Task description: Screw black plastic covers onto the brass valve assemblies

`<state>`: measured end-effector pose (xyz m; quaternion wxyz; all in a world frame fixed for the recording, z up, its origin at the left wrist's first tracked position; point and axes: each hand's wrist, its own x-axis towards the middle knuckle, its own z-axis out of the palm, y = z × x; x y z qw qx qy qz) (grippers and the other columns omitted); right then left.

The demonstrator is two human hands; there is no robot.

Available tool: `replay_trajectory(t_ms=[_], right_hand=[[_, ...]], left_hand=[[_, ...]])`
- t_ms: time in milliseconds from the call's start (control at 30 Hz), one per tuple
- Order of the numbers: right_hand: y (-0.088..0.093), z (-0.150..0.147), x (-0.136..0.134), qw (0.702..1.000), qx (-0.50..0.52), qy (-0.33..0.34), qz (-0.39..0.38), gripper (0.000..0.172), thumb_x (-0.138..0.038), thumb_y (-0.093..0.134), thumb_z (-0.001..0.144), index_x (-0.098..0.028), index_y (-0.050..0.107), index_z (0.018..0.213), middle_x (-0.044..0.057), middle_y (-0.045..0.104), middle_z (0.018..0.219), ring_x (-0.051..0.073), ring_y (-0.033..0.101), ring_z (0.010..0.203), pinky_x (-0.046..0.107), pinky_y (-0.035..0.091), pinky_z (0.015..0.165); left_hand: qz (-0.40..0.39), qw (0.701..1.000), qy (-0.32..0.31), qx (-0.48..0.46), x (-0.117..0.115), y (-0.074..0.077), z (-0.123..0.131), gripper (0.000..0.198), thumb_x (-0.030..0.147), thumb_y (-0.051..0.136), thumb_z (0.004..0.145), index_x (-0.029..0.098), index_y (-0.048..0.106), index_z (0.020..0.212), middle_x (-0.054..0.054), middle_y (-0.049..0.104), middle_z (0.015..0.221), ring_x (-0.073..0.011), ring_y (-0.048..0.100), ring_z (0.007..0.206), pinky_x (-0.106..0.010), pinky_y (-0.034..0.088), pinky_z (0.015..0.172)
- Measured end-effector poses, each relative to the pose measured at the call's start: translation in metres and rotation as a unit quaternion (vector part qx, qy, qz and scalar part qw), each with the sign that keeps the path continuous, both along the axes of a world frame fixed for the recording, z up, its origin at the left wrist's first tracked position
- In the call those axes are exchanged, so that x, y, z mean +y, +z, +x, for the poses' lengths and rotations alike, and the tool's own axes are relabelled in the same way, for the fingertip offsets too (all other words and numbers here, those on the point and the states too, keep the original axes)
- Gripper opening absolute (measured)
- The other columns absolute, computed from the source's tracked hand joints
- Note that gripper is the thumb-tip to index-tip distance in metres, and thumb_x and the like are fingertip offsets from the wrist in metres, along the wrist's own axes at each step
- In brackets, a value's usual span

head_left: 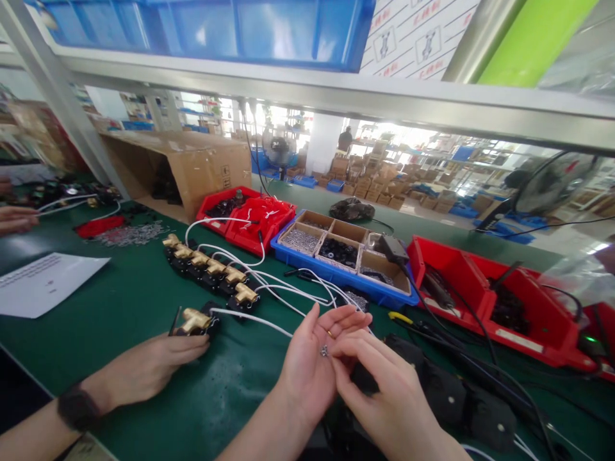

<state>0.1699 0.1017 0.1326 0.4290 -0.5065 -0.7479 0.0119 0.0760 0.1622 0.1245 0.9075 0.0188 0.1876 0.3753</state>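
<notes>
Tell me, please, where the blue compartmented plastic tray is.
The tray sits just right of centre in the head view, between red plastic bins, beyond the left hand.

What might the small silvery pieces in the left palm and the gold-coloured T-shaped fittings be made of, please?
Small silvery pieces: probably metal, shiny, from their grey glint. Gold-coloured T-shaped fittings: likely brass, smooth, with bright highlights.

We've got our left hand (310,365) palm up above the bench (235,384), small metal pieces (324,351) in it, our right hand (389,378) right there; 1 co-worker's hand (154,365) at a brass fitting (196,320)!
</notes>
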Motion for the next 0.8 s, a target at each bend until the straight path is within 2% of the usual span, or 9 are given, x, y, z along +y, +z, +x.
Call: replay_trajectory(t_ms=[167, 300, 500, 633, 800], right_hand=[[0.009, 0.002, -0.001, 1.0, 0.002, 0.0, 0.004, 0.015, -0.009, 0.051, 0.086, -0.019, 0.059, 0.079, 0.001, 0.061, 0.07, 0.011, 0.06, 0.064, 0.019, 0.051, 0.061], [0.012, 0.025, -0.008, 0.999, 0.007, -0.034, -0.036, 0.014, -0.011, 0.054, 0.087, -0.02, 0.059, 0.078, -0.001, 0.06, 0.071, 0.009, 0.058, 0.062, 0.018, 0.049, 0.059], [-0.019, 0.06, -0.021, 0.987, -0.092, -0.044, -0.126, 0.015, -0.01, 0.051, 0.089, -0.019, 0.058, 0.079, 0.0, 0.058, 0.072, 0.011, 0.058, 0.063, 0.019, 0.047, 0.057], [-0.032, 0.058, -0.022, 0.981, -0.153, -0.054, -0.108, 0.017, -0.007, 0.048, 0.088, -0.019, 0.057, 0.08, 0.002, 0.058, 0.074, 0.014, 0.058, 0.065, 0.022, 0.047, 0.059], [-0.033, 0.055, -0.022, 0.978, -0.182, -0.059, -0.081, 0.016, -0.01, 0.047, 0.092, -0.019, 0.057, 0.083, 0.003, 0.059, 0.078, 0.015, 0.058, 0.068, 0.024, 0.046, 0.061]], left_hand=[[-0.005, 1.0, -0.003, 0.0, 0.0, -0.001, 0.0, 0.058, 0.039, 0.03, 0.102, 0.003, 0.072, 0.084, -0.019, 0.073, 0.088, -0.0241, 0.072, 0.089, -0.033, 0.053, 0.091], [-0.032, 0.998, 0.041, 0.025, 0.01, -0.004, -0.008, 0.045, 0.033, 0.037, 0.101, 0.002, 0.069, 0.092, -0.021, 0.072, 0.094, -0.0254, 0.072, 0.094, -0.035, 0.057, 0.089], [-0.055, 0.989, 0.128, 0.057, 0.031, -0.015, -0.023, 0.037, 0.027, 0.038, 0.1, 0.001, 0.064, 0.098, -0.022, 0.071, 0.096, -0.0265, 0.073, 0.094, -0.035, 0.062, 0.08], [-0.055, 0.987, 0.141, 0.061, 0.033, -0.02, -0.026, 0.036, 0.027, 0.039, 0.1, 0.001, 0.064, 0.1, -0.022, 0.071, 0.099, -0.0272, 0.073, 0.094, -0.035, 0.063, 0.079], [-0.054, 0.988, 0.131, 0.066, 0.031, -0.022, -0.025, 0.037, 0.027, 0.038, 0.1, 0.002, 0.065, 0.098, -0.021, 0.072, 0.098, -0.0269, 0.073, 0.094, -0.034, 0.063, 0.079]])
